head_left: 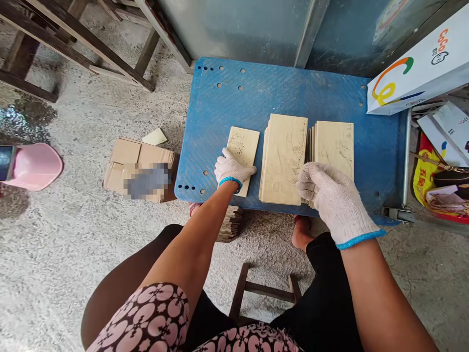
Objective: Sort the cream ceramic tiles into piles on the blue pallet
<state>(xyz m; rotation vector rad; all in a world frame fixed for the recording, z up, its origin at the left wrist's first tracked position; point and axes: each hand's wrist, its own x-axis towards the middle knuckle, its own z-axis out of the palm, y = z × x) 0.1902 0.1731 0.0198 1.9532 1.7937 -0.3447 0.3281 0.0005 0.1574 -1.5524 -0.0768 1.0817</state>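
Three lots of beige rectangular tiles lie on a blue platform (234,93). A single tile (244,144) lies at the left, and my left hand (231,169), in a white knit glove, rests on its near end with fingers curled over it. A middle stack of tiles (284,156) lies flat. The right stack of tiles (335,142) is leaning, and my gloved right hand (328,193) grips its near end with fingers closed round the edges.
More tiles are stacked on the floor (230,225) under the platform's front edge. A flattened cardboard box (137,164) lies at the left, a pink cap (32,166) farther left. A white paper bag (421,68) and papers sit at the right. A wooden stool (264,291) stands between my legs.
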